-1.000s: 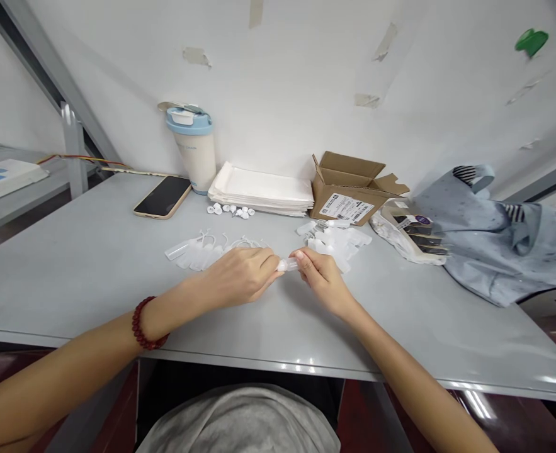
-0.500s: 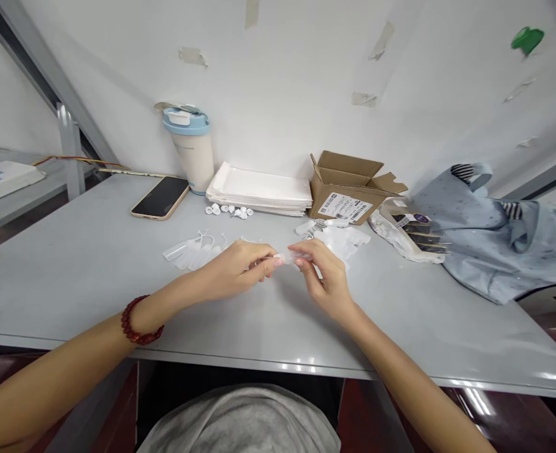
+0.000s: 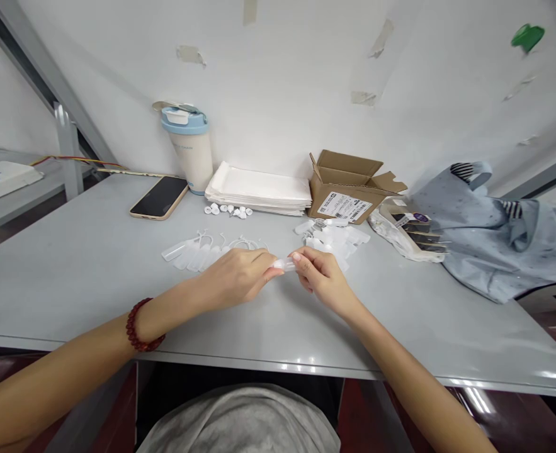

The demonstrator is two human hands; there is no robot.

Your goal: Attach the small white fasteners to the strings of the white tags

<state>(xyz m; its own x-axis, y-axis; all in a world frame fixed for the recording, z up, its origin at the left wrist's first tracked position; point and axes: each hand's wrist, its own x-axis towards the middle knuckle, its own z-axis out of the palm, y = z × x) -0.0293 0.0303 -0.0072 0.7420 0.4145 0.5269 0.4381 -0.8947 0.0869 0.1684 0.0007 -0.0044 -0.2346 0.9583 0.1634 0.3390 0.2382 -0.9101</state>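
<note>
- The left hand (image 3: 235, 277) has its grip pinched, thumb and fingers together, on the white end of a small clear bottle (image 3: 288, 265).
- The right hand (image 3: 322, 277) pinches the bottle's other end, its grip drawn in around it; the fingers hide much of the bottle, so what looks like a cap at the white end may be something else.
- The bottle is held between both hands, lying roughly sideways above the counter (image 3: 79, 264).
- Beyond the left hand, a row of clear bottles (image 3: 186, 251) with thin white loops lies on the counter.
- Beyond the right hand is a loose pile of clear pieces (image 3: 337, 238), in front of a cardboard box (image 3: 344, 195).
- Small white caps (image 3: 215, 209) sit before a stack of white envelopes (image 3: 261, 187).
</note>
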